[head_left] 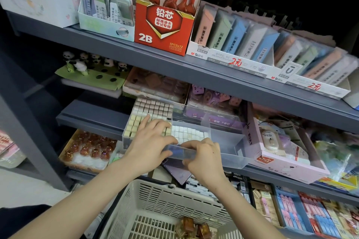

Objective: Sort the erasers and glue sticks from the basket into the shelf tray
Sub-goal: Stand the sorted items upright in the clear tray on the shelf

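Note:
A clear plastic shelf tray (229, 141) juts out from the middle shelf, with rows of small cream, white and pinkish erasers (153, 110) in its compartments. My left hand (151, 139) lies over the cream erasers, fingers spread, with the thumb on a clear flat strip (180, 151) at the tray's front edge. My right hand (202, 155) pinches the same strip from the right. The beige slatted basket (165, 203) sits below, holding a few small brownish wrapped items (194, 227).
A red 2B lead box (165, 23) and pastel lead cases (252, 39) stand on the upper shelf. Brown bear-shaped items (87, 147) fill a tray at the left. A pink box (281, 147) sits right of the clear tray. Boxed stationery (301, 213) lines the lower shelf.

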The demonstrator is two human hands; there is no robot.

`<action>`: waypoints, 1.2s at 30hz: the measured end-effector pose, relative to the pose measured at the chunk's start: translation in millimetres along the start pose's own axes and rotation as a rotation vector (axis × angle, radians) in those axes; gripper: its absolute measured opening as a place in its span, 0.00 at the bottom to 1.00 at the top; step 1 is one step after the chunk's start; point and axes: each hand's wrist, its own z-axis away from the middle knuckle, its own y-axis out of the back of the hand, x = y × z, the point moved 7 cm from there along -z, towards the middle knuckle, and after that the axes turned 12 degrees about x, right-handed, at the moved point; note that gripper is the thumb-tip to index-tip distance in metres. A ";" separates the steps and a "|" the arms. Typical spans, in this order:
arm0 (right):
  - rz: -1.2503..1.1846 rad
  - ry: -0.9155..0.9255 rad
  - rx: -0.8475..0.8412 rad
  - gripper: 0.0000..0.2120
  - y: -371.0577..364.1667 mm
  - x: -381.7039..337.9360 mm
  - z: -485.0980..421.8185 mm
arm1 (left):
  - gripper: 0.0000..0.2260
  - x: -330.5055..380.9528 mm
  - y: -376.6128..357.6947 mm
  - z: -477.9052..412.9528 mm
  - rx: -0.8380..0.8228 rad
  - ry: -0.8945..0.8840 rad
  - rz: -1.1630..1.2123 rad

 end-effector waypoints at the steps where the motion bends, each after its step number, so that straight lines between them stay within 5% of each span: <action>1: -0.044 -0.017 0.027 0.18 3.5 1.3 -0.1 | 0.16 -0.4 -0.4 0.0 -0.005 0.001 0.003; 27: -0.053 -0.003 -0.112 0.15 -0.4 -12.5 -2.0 | 0.17 -2.6 -0.4 2.0 0.010 0.032 0.059; 36: -0.085 0.010 0.034 0.15 39.8 -5.3 13.0 | 0.16 -2.8 19.5 2.1 0.050 0.071 0.080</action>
